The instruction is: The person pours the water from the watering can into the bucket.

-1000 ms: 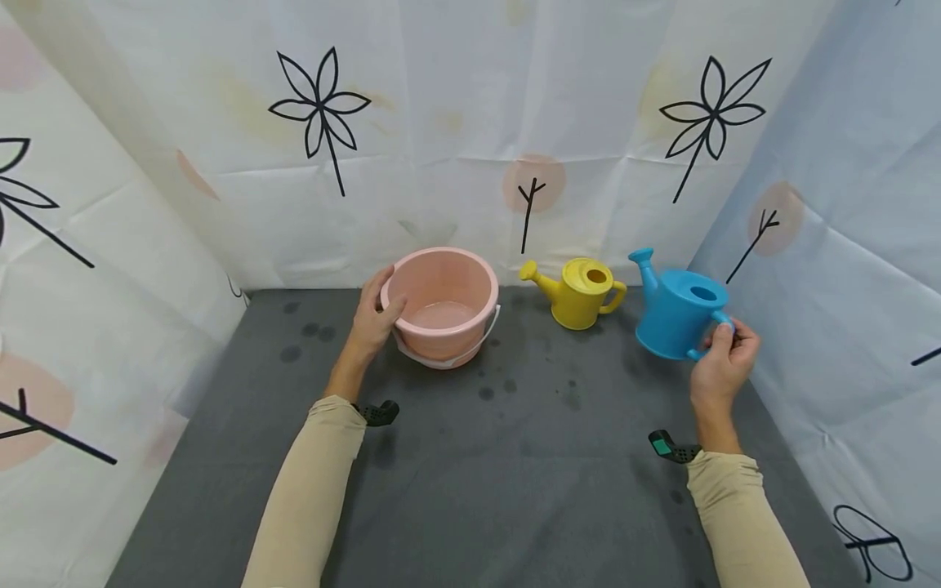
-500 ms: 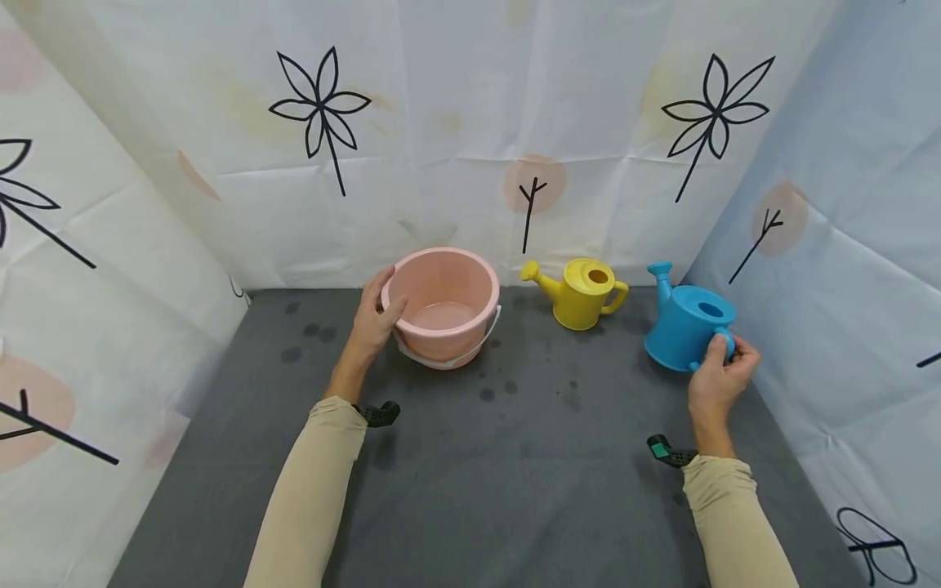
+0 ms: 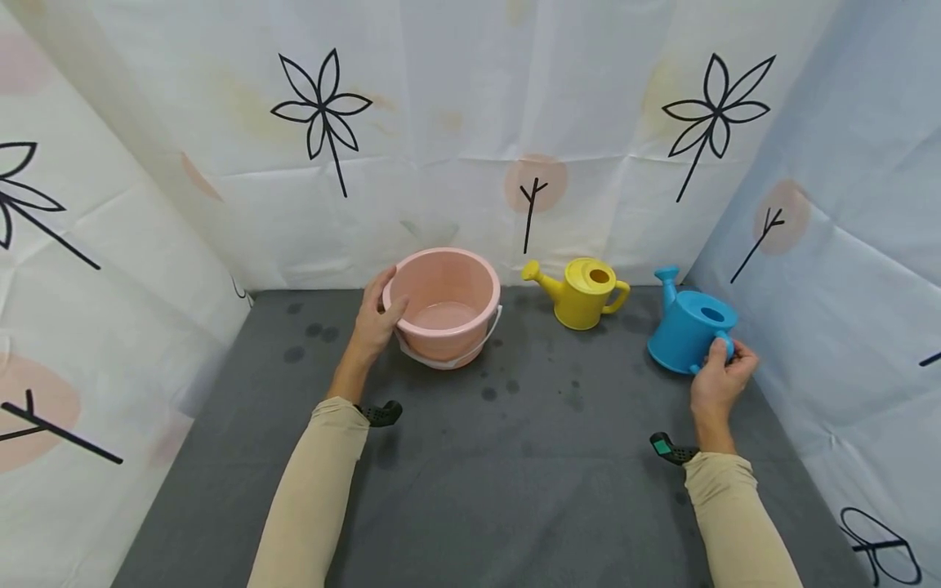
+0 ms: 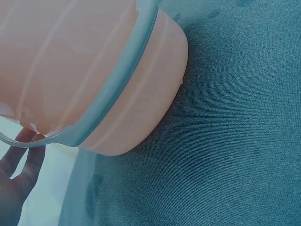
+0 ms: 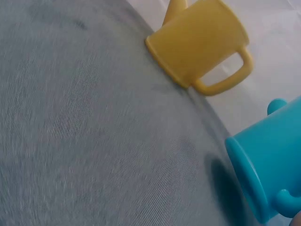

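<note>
At the back of the table my left hand [image 3: 373, 318] holds a pink bucket [image 3: 441, 343] by the left side of its rim. The bucket's pale bail handle hangs down across its front; in the left wrist view, fingers [image 4: 30, 167] show beside this handle [image 4: 117, 75]. Over on the right, my right hand [image 3: 720, 384] grips the handle of a blue watering can [image 3: 680, 335], its spout pointing to the back left. A shadow lies under the can in the right wrist view. Between bucket and blue can stands a yellow watering can [image 3: 577, 302], touched by neither hand.
A dark grey cloth [image 3: 515, 490] with several damp spots covers the table. White patterned sheets [image 3: 441, 122] close off the back and both sides. The right sheet [image 3: 831, 310] comes near the blue can and right hand.
My right hand has brought the blue watering can down and slightly to the right, turning it a little. The left hand, the bucket and the yellow can have stayed in place.
</note>
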The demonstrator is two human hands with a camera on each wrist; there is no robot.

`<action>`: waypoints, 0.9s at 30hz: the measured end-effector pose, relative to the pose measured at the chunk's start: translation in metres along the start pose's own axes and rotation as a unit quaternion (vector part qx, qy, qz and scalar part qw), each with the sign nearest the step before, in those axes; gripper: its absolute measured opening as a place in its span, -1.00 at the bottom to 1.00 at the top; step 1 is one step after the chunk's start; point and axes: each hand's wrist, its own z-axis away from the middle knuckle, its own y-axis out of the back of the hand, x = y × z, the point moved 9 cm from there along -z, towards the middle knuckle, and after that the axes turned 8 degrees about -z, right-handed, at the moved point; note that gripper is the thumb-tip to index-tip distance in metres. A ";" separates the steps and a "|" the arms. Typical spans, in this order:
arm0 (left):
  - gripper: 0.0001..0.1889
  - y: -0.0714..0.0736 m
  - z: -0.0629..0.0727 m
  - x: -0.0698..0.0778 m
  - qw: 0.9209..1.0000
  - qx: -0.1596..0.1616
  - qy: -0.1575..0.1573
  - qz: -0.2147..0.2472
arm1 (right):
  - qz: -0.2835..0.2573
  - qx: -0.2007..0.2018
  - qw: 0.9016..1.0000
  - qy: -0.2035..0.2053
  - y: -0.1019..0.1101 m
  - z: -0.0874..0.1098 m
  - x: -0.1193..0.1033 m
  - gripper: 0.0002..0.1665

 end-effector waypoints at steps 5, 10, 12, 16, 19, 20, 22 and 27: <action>-0.32 -0.001 -0.001 -0.001 1.000 0.000 0.003 -0.009 | 0.014 -0.010 1.000 -0.014 0.004 -0.003 0.010 -0.89; -0.32 -0.002 -0.002 -0.004 1.000 -0.003 0.009 -0.006 | 0.090 -0.018 0.996 -0.021 0.002 -0.001 0.008 -0.79; -0.32 -0.002 -0.002 -0.004 1.000 -0.003 0.010 -0.005 | 0.107 -0.014 0.994 -0.019 0.003 0.000 0.005 -0.76; -0.32 -0.001 -0.002 -0.004 1.000 -0.004 0.010 -0.006 | 0.117 -0.010 0.993 -0.007 0.004 0.001 0.003 -0.82; -0.32 0.000 -0.001 -0.004 1.000 -0.002 0.011 -0.012 | 0.132 -0.020 0.991 0.002 0.006 0.004 0.004 -0.90; -0.32 0.000 -0.001 -0.004 1.000 -0.002 0.011 -0.014 | 0.138 -0.025 0.990 0.004 0.006 0.005 0.004 -0.92; -0.32 0.000 -0.001 -0.004 1.000 0.000 0.010 -0.016 | 0.152 -0.033 0.988 0.005 0.006 0.006 0.005 -0.93; -0.32 -0.001 -0.002 -0.004 1.000 0.002 0.008 -0.015 | 0.171 -0.044 0.984 -0.006 0.006 0.009 0.007 -0.89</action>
